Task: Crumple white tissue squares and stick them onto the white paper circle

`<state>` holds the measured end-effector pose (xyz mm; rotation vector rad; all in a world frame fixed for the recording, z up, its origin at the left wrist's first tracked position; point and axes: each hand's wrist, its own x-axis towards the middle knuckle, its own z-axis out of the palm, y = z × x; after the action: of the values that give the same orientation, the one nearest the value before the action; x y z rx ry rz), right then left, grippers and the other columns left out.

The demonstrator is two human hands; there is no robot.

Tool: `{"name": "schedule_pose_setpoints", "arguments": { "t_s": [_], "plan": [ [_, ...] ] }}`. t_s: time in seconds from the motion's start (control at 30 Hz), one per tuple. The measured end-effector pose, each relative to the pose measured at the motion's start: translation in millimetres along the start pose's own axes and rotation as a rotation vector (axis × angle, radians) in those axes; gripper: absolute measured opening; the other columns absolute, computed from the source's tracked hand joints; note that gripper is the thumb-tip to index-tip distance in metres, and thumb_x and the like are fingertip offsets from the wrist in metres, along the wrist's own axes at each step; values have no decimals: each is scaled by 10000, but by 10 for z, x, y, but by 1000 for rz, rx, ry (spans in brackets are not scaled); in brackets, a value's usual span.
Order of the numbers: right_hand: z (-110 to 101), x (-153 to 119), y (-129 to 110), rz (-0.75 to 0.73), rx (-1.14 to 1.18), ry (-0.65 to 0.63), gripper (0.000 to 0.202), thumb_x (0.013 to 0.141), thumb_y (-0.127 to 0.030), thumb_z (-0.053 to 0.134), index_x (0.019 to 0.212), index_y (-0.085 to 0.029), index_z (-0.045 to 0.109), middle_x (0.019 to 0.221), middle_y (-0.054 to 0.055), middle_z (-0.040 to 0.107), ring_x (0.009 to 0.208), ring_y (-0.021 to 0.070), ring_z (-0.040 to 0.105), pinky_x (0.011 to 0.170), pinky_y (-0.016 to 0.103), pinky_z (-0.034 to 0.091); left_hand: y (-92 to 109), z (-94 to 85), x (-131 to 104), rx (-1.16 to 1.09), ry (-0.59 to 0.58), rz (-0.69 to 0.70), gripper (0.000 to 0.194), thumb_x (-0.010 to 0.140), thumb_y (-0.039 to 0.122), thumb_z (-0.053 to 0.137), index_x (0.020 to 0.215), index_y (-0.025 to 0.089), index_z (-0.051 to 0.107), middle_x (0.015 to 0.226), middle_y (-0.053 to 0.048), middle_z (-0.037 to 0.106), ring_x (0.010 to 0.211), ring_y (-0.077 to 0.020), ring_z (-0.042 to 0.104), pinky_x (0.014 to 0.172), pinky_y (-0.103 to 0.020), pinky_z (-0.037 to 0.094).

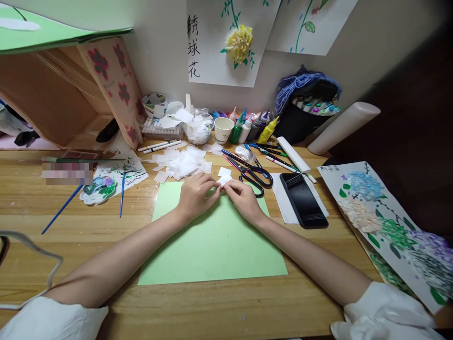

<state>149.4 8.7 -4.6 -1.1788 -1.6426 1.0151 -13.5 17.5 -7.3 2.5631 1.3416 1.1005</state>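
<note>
My left hand (198, 194) and my right hand (243, 197) meet over the top part of a green sheet (219, 245). Between their pinched fingertips is a small white paper piece (222, 182). Another white square (225, 172) lies just beyond the fingers. A pile of white paper squares (184, 163) is spread behind my left hand. Black-handled scissors (255, 178) rest to the right of the fingertips, partly behind my right hand.
A phone (304, 200) lies on white paper at right, near a flower picture (392, 226). Paint bottles (253, 127), a paper cup (223, 130) and a black pen holder (300, 118) line the back. Left are a paint palette (99, 189), brushes (122, 194) and a box (116, 89).
</note>
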Motion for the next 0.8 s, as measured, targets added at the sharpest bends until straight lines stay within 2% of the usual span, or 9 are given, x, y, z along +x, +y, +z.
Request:
{"name": "schedule_pose_setpoints", "arguments": {
  "t_s": [0.37, 0.8],
  "plan": [
    [17, -9, 54, -21, -14, -8, 162, 819, -256, 525, 781, -160, 649, 807, 51, 610, 757, 159, 559, 673, 270, 429, -26, 32, 8, -55, 111, 16, 119, 788, 271, 576, 749, 199, 662, 735, -4, 662, 694, -130, 551, 616, -263, 392],
    [16, -8, 79, -20, -17, 14, 163, 800, -281, 543, 758, -165, 649, 808, 54, 625, 743, 162, 567, 648, 272, 439, -15, 29, 9, -91, 105, -1, 105, 777, 256, 587, 745, 190, 662, 726, -7, 659, 686, -128, 550, 614, -253, 406]
  ]
}}
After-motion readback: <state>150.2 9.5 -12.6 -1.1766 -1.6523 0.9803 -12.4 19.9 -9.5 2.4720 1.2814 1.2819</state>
